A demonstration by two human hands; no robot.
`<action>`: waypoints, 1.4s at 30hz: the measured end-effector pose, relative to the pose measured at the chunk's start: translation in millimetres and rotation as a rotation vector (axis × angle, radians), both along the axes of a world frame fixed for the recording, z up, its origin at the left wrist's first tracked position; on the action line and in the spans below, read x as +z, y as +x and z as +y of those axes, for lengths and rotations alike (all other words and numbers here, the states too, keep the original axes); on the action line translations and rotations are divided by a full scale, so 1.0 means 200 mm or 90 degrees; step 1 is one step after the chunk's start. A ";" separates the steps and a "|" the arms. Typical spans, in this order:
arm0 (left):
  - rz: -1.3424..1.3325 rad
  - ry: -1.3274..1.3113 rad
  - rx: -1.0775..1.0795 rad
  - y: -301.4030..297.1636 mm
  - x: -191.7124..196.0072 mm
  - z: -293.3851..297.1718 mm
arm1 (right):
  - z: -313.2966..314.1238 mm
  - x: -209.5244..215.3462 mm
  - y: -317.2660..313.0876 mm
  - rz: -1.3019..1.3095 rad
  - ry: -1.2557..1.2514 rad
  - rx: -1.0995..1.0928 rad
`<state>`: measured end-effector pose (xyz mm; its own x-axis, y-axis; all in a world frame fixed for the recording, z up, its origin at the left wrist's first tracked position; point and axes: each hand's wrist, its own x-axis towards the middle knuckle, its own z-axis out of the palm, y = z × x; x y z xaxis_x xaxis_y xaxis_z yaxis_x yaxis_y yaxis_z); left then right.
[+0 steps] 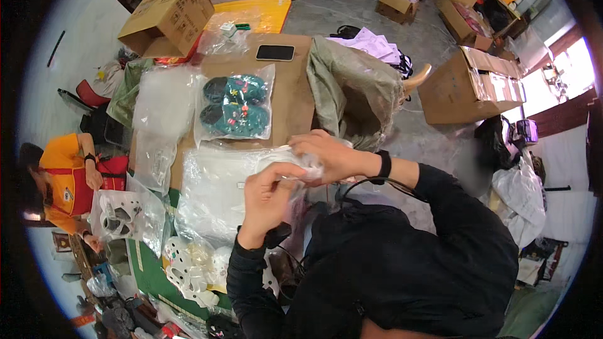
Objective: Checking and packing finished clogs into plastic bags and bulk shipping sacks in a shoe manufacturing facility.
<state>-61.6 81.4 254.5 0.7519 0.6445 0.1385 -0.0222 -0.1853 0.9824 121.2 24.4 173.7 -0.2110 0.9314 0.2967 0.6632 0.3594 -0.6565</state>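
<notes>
My left hand (267, 199) and my right hand (331, 156) meet at the table's near edge. Pinched between their fingers is a piece of thin clear plastic bag (311, 167), partly hidden by the fingers. Just left of them lies a stack of clear plastic bags (210, 179) with something white under the film. Beyond it, a pair of teal clogs (251, 119) with small colourful charms lies flat in a clear bag. White clogs (182, 270) with holes and charms sit by my left forearm.
At the left, a person in orange (66, 163) handles bagged white clogs (119, 213). A phone (275, 53) lies at the table's far side. An open woven sack (358, 94) stands to the right, with a cardboard box (468, 85) farther off. Another box (169, 19) is at back left.
</notes>
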 end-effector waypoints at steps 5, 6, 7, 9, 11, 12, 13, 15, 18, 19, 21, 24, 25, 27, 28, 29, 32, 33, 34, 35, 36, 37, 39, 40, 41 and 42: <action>0.027 -0.073 -0.142 0.39 -0.02 -0.12 | -0.33 -0.01 0.42 0.003 0.086 -0.047; 0.046 -0.110 -0.160 0.47 -0.03 -0.13 | -0.39 -0.05 0.52 0.007 0.098 -0.063; 0.009 -0.161 -0.172 0.54 -0.08 -0.14 | -0.45 -0.07 0.60 -0.014 0.074 -0.103; -0.006 -0.214 -0.181 0.69 -0.26 -0.17 | -0.57 -0.13 0.72 -0.033 0.050 -0.132; -0.010 -0.381 -0.212 0.82 -0.33 -0.21 | -0.68 -0.20 0.81 -0.003 0.038 -0.300; -0.013 -0.384 -0.206 0.88 -0.39 -0.23 | -0.74 -0.26 0.86 -0.004 0.035 -0.294; 0.002 -0.387 -0.229 0.94 -0.45 -0.27 | -0.79 -0.31 0.91 -0.058 -0.002 -0.284; 0.062 -0.389 -0.255 1.03 -0.51 -0.32 | -0.83 -0.34 0.94 -0.105 -0.011 -0.302; 0.066 -0.322 -0.306 1.14 -0.63 -0.41 | -0.85 -0.29 0.98 0.024 -0.228 -0.346; 0.052 -0.361 -0.317 1.18 -0.64 -0.43 | -0.86 -0.33 1.02 -0.042 -0.267 -0.324; 0.060 -0.370 -0.311 1.23 -0.71 -0.45 | -0.89 -0.47 1.08 -0.012 -0.291 -0.302; 0.016 -0.397 -0.304 1.26 -0.88 -0.42 | -0.84 -0.49 1.10 0.004 -0.329 -0.297; -0.027 -0.544 -0.258 1.26 -0.91 -0.37 | -0.83 -0.52 1.12 0.062 -0.394 -0.367; -0.057 -0.697 -0.047 1.24 -1.11 -0.29 | -0.82 -0.61 1.15 0.148 -0.491 -0.464; -0.043 -0.697 0.120 1.21 -1.33 -0.24 | -0.77 -0.60 1.13 0.147 -0.492 -0.451; 0.091 -0.653 0.191 1.16 -1.49 -0.19 | -0.73 -0.57 1.09 0.216 -0.485 -0.456; 0.372 -0.473 0.390 1.09 -1.80 -0.10 | -0.64 -0.59 1.05 0.228 -0.522 -0.422; 0.514 -0.331 0.508 1.09 -1.86 -0.08 | -0.60 -0.61 1.03 0.202 -0.410 -0.356; 0.508 -0.340 0.493 1.15 -1.84 -0.07 | -0.60 -0.61 1.06 0.168 -0.302 -0.302; 0.489 -0.384 0.485 1.20 -1.83 -0.04 | -0.60 -0.61 1.11 0.153 -0.356 -0.285; 0.471 -0.427 0.485 1.24 -1.82 -0.03 | -0.60 -0.58 1.15 0.143 -0.362 -0.290; 0.529 -0.380 0.525 1.16 -1.95 -0.01 | -0.53 -0.56 1.12 0.173 -0.323 -0.268; 0.483 -0.389 0.439 1.08 -2.11 0.04 | -0.45 -0.54 1.11 0.268 -0.348 -0.285; 0.433 -0.389 0.329 1.10 -2.13 0.05 | -0.45 -0.51 1.13 0.263 -0.355 -0.286; 0.413 -0.363 0.294 1.13 -2.13 0.01 | -0.44 -0.48 1.17 0.254 -0.369 -0.368; 0.418 -0.369 0.316 1.09 -2.20 -0.02 | -0.39 -0.43 1.14 0.252 -0.382 -0.430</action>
<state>156.2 77.2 -185.5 0.1945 0.7427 -0.6408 0.5061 0.4836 0.7141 349.2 -53.9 87.3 0.4329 0.8387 -0.3306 0.2991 -0.4796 -0.8249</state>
